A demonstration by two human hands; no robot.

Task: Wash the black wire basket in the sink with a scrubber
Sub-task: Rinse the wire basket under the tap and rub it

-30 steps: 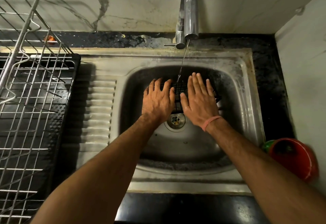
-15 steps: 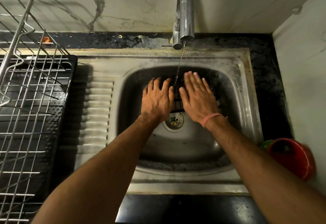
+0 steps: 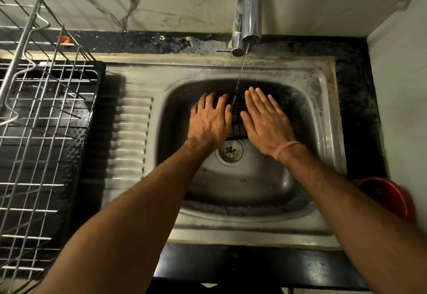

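Note:
The black wire basket (image 3: 238, 122) lies in the steel sink (image 3: 318, 131), just behind the drain (image 3: 230, 151). Most of it is hidden under my hands. My left hand (image 3: 211, 121) lies flat on its left part with fingers straight. My right hand (image 3: 265, 120), with a pink band at the wrist, lies flat on its right part, fingers stretched. A thin stream of water falls from the tap (image 3: 247, 11) onto the basket between my hands. No scrubber is visible.
A steel wire dish rack (image 3: 34, 118) stands on a black tray at the left, beside the ribbed drainboard (image 3: 131, 136). A red bowl (image 3: 390, 199) sits on the dark counter at the right, near the wall.
Both hands have stayed flat on the basket under the running water. My left hand's fingers have shifted slightly across it.

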